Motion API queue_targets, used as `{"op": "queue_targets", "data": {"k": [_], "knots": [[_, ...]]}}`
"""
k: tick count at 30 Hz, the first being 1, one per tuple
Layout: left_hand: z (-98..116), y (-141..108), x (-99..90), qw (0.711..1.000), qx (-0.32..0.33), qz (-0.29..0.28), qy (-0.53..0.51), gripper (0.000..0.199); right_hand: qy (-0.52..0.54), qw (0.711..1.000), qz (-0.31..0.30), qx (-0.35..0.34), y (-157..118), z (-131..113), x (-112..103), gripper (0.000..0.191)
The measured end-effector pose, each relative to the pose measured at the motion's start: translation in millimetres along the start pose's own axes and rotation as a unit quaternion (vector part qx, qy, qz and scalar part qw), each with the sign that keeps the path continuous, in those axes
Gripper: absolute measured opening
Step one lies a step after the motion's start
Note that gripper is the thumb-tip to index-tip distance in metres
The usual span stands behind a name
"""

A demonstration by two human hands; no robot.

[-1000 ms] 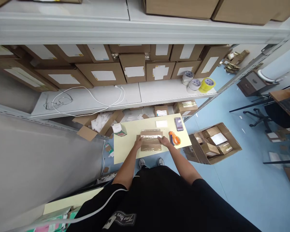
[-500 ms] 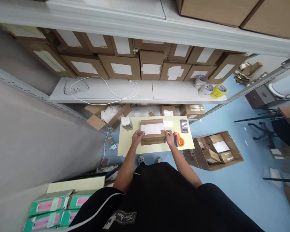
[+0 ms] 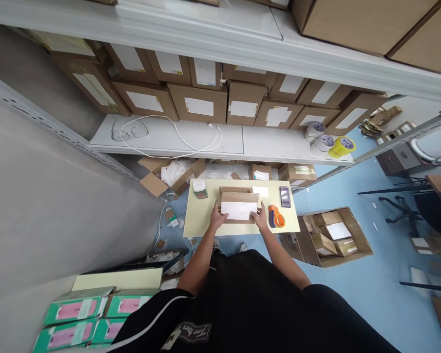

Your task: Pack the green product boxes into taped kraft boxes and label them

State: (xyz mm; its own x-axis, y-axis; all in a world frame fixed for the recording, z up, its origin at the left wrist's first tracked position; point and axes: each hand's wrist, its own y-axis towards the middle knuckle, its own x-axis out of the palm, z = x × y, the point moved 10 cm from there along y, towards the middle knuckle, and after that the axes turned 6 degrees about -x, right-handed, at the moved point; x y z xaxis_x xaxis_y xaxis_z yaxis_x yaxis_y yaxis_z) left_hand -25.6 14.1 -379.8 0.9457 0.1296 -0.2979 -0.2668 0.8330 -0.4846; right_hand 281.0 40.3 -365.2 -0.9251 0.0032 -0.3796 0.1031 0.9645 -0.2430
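We stand before a tall white metal shelf (image 3: 264, 142), over a light blue floor (image 3: 338, 189). Lower is the pale yellow rectangular table (image 3: 202, 223), and right of it one big open brown carton (image 3: 362, 240) with parcels inside. Above the table we hold the brown cardboard box (image 3: 239, 197), its white label (image 3: 238, 211) facing us. The fingers of our left hand (image 3: 216, 218) and right hand (image 3: 260, 219) are clamped on its two ends, thumbs at the label side. We judge this step as handling the box; any move calls for even pressure at both ends. The orange tape dispenser (image 3: 278, 216) lies near our right hand, beside the dark phone (image 3: 284, 196).
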Motion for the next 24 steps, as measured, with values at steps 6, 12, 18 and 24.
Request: {"op": "queue_targets", "data": {"k": [6,12,18,24], "knots": [[10.9,-14.5,6.4,0.995,0.064,-0.056,-0.056,0.108,0.036,0.998,-0.049,-0.003,-12.6,-9.1,-5.0,0.115],[43.9,-37.9,-10.7,0.990,0.107,-0.022,0.085,0.108,-0.041,0.998,-0.028,-0.024,-23.3,-27.4,-16.2,0.103],[120.4,-27.1,4.8,0.958,0.224,-0.032,0.178,0.046,-0.063,0.987,-0.037,-0.142,-9.1,-96.9,0.3,0.060],[79.1,13.8,23.8,0.954,0.092,-0.097,0.267,0.056,-0.188,0.958,-0.156,-0.153,2.1,-105.1,47.4,0.047]]}}
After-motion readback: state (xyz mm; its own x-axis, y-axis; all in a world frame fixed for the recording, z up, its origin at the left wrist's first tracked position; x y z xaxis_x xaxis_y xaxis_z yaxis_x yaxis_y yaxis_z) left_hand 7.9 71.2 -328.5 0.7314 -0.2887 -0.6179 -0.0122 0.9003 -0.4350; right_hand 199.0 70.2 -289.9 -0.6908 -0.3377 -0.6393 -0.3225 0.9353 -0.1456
